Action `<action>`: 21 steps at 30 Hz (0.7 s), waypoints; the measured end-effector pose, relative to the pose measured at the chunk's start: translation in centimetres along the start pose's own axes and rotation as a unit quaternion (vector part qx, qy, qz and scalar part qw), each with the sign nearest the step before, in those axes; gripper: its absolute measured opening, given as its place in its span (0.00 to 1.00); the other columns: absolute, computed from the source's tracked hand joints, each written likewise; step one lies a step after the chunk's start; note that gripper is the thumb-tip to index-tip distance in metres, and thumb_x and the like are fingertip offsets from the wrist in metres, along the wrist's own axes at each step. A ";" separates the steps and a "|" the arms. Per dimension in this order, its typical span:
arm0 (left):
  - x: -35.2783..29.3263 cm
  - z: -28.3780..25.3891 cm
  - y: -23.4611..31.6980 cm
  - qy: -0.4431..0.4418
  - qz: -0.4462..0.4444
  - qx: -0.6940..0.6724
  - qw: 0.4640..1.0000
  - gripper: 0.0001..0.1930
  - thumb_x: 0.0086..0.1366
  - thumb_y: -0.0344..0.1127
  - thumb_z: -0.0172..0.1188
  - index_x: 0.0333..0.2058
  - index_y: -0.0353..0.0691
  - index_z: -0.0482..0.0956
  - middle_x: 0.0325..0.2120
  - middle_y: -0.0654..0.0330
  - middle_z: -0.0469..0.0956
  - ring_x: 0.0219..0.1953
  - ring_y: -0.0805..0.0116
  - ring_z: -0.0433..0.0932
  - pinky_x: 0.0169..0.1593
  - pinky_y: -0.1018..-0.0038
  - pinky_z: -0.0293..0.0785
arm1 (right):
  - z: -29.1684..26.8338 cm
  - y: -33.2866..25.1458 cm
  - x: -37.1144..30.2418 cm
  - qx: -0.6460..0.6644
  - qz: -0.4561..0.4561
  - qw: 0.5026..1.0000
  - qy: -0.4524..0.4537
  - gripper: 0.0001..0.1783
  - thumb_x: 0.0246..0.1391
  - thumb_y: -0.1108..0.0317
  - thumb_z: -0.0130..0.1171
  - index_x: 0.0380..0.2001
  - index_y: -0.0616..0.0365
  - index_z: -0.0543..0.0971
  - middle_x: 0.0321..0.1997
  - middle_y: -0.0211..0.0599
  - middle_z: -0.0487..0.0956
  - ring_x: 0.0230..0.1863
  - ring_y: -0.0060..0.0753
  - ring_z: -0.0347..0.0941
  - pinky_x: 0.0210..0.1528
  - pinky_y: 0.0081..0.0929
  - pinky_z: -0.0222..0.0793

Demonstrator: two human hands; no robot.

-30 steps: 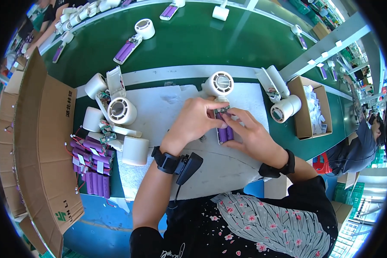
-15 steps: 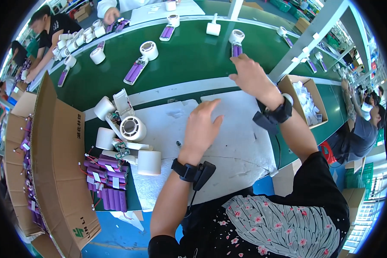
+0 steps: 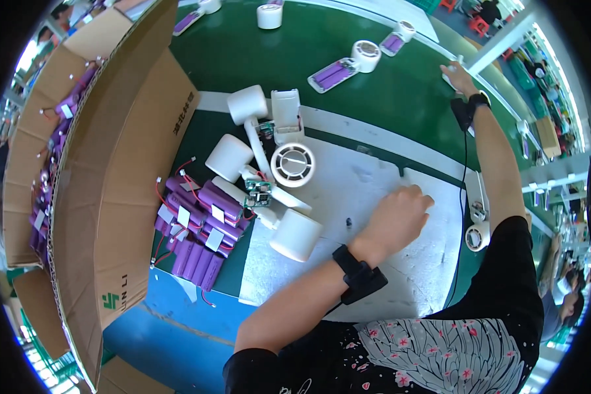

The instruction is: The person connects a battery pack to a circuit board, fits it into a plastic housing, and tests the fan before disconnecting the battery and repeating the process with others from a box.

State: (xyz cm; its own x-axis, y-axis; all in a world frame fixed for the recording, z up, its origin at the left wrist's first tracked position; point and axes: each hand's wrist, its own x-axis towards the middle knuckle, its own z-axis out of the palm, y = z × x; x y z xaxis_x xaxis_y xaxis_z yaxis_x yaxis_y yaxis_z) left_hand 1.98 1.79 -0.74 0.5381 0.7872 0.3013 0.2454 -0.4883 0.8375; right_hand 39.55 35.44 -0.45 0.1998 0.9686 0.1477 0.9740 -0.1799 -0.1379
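Observation:
My left hand [image 3: 400, 215] rests on the white mat [image 3: 374, 177] with its fingers curled and nothing in it. A small dark bit [image 3: 349, 222] lies on the mat just to its left. My right hand [image 3: 458, 76] is stretched far out over the green belt [image 3: 374, 105] and lies on a white part [image 3: 447, 81]; whether it grips it is unclear. A white fan head [image 3: 293, 164] with open housings and a circuit board [image 3: 257, 192] sits left of my left hand, among white cylinders [image 3: 295, 234].
Purple battery packs [image 3: 200, 230] with red wires are piled by a large cardboard box [image 3: 125, 164] holding more. Fan units with purple batteries [image 3: 338, 71] ride the belt. Another white fan [image 3: 477, 231] lies at the mat's right edge. Other people work at the far right.
My right hand has reached farther out along the belt to the right. My left hand has stayed on the mat. The view has swung left, toward the box and battery packs.

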 end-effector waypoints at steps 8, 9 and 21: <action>1.0 1.0 -0.2 0.147 -0.045 -0.128 0.980 0.09 0.60 0.31 0.59 0.40 0.37 0.77 0.35 0.47 0.77 0.34 0.51 0.79 0.38 0.60 0.77 | -8.4 -9.0 -12.3 0.372 0.035 0.914 -0.154 0.24 0.54 0.61 0.55 0.53 0.58 0.67 0.46 0.37 0.75 0.43 0.30 0.75 0.37 0.29 0.77; 0.9 0.7 -0.5 0.212 -0.064 -0.167 0.961 0.09 0.61 0.32 0.59 0.40 0.38 0.77 0.33 0.46 0.76 0.33 0.52 0.79 0.37 0.59 0.77 | -8.5 -11.3 -15.8 0.418 -0.005 0.896 -0.148 0.27 0.52 0.65 0.56 0.56 0.57 0.65 0.48 0.37 0.73 0.45 0.30 0.74 0.42 0.28 0.75; 2.2 -1.2 0.1 0.044 -0.123 -0.444 0.886 0.15 0.59 0.44 0.65 0.34 0.36 0.78 0.30 0.56 0.78 0.27 0.66 0.78 0.27 0.69 0.74 | -7.5 -11.1 -36.7 0.121 -0.416 0.900 0.045 0.37 0.40 0.87 0.52 0.58 0.53 0.68 0.63 0.48 0.60 0.65 0.48 0.59 0.65 0.40 0.58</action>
State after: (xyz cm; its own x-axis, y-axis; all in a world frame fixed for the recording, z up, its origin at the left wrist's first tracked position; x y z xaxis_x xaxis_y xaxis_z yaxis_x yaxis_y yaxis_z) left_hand 2.25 3.97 0.56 0.4827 0.8736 0.0615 -0.4064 0.1612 0.8994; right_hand 22.26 0.62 2.99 -0.5693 0.7313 0.3755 0.7414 0.6541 -0.1498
